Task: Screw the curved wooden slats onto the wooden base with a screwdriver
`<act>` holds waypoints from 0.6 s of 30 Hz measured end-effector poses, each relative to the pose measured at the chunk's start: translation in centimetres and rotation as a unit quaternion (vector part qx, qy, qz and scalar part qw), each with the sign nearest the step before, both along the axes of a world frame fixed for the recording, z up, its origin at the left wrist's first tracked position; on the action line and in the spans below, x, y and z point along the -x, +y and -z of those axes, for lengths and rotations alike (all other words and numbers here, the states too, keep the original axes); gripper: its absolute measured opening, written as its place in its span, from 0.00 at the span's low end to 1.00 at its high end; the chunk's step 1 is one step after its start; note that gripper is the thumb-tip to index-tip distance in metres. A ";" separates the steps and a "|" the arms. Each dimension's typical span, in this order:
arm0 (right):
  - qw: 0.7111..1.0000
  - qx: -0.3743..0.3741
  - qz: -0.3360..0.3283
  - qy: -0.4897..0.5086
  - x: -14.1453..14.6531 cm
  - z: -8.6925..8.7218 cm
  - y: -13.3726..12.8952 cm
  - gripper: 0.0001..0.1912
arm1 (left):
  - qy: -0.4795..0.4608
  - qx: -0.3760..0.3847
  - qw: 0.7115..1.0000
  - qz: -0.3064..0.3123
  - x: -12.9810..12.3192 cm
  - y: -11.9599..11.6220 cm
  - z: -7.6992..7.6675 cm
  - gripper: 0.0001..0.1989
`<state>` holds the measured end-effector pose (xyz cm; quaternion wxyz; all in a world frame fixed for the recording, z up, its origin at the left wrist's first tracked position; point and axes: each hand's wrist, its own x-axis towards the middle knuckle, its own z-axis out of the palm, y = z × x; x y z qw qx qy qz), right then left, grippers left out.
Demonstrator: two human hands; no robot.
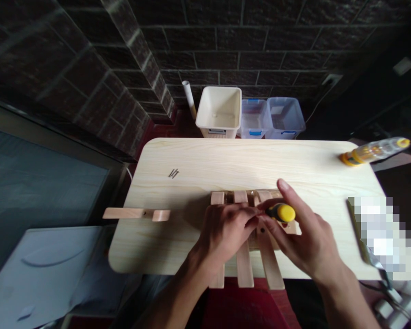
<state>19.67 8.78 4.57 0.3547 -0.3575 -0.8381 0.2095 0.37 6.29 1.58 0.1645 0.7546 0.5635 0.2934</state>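
Note:
A screwdriver [283, 213] with a yellow-and-black handle stands butt-end towards me, its shaft hidden. My right hand [308, 235] is closed loosely around it, thumb and a finger on either side and another finger raised. Beside it, my left hand [226, 226] rests over the curved wooden slats [245, 267], its fingertips pinched together close to the screwdriver; what they pinch is hidden. One slat [273, 267] shows a dark hole near the right thumb. The slats lie across a wooden piece partly covered by my hands, and their ends overhang the table's front edge.
The pale wooden table [260, 160] carries several dark screws [173, 173], a loose wooden part [130, 213] overhanging the left edge, and a clear yellow-based bottle-shaped container [373, 151] at the back right. Behind stand a cream bin [219, 109] and two clear plastic boxes [284, 116].

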 end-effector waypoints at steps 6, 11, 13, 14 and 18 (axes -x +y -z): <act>0.998 -0.035 -0.051 -0.002 -0.3 -1.0 0.3 0.46 | 0.001 -0.013 1.000 -0.005 -0.1 0.0 0.1 0.05; 0.999 -0.011 -0.041 -0.009 -1.3 -2.9 0.0 0.36 | 0.005 -0.001 1.000 -0.003 -0.1 0.0 0.0 0.08; 0.999 0.001 -0.032 -0.017 -1.9 -3.4 -0.4 0.36 | 0.005 0.002 1.000 -0.005 -0.1 0.0 -0.1 0.07; 0.999 0.010 -0.035 -0.019 -2.1 -3.6 -0.6 0.36 | 0.005 0.003 1.000 -0.007 -0.1 0.0 -0.1 0.07; 0.997 0.067 -0.039 -0.001 -2.5 -4.1 -1.2 0.31 | 0.001 0.006 1.000 -0.006 0.0 -0.1 -0.2 0.06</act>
